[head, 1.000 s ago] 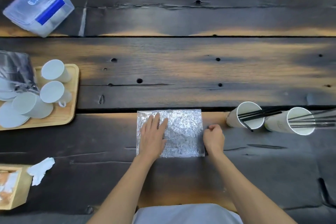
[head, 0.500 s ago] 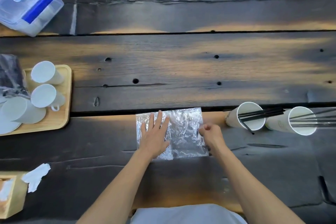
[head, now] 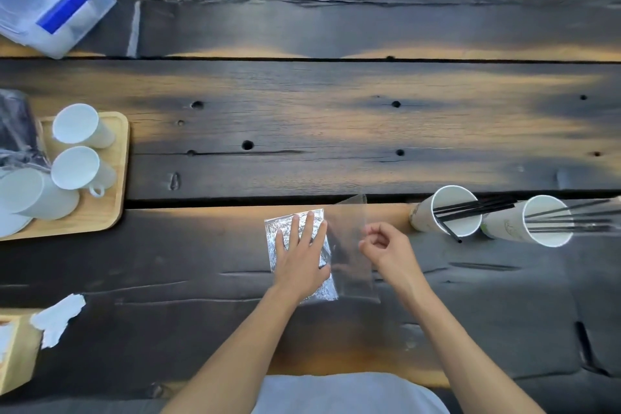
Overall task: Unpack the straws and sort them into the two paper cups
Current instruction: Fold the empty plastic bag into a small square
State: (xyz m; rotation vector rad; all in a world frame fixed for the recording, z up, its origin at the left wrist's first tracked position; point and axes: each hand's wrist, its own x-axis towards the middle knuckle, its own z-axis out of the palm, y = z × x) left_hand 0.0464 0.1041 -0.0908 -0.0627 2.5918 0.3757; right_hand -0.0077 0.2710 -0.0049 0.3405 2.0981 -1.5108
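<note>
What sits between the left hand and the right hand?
Head view: the lifted half of the clear plastic bag, folding over from the right hand toward the left hand, which presses the crinkled half flat.

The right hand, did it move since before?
Yes. The right hand lifted the wrapper's right edge and is folding it leftward, away from the cups.

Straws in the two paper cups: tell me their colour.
Black straws, seen in the head view.
</note>
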